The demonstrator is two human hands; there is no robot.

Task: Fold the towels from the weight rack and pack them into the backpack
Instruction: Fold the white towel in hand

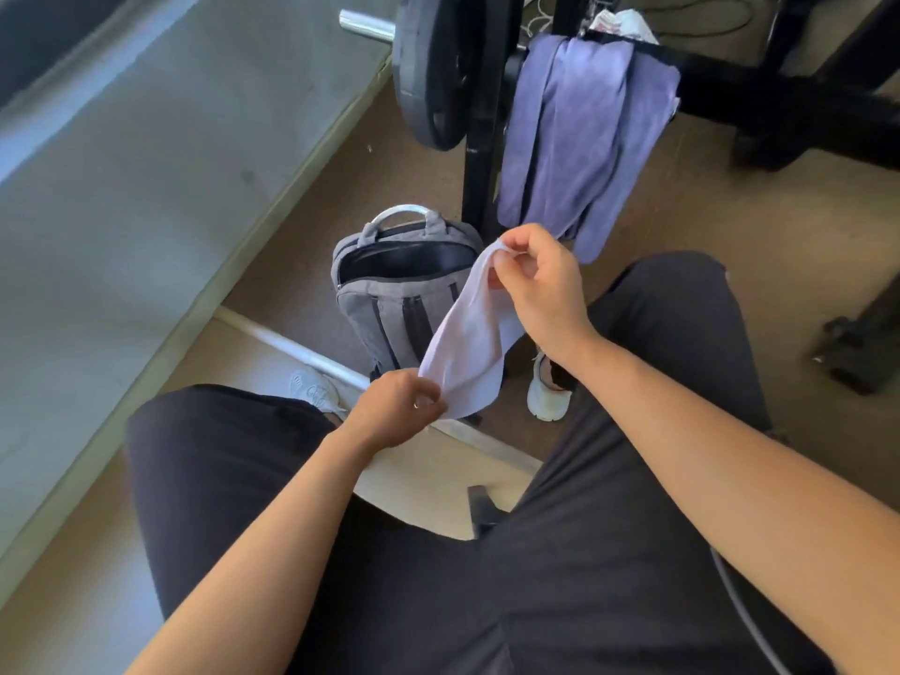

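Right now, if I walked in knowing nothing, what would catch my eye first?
Probably the small pale lilac towel stretched in mid-air at the centre, pinched at its ends by the left hand and right hand. Just behind it, an open grey fabric backpack stands on the floor. Above that, a larger purple towel hangs over the black metal weight rack.
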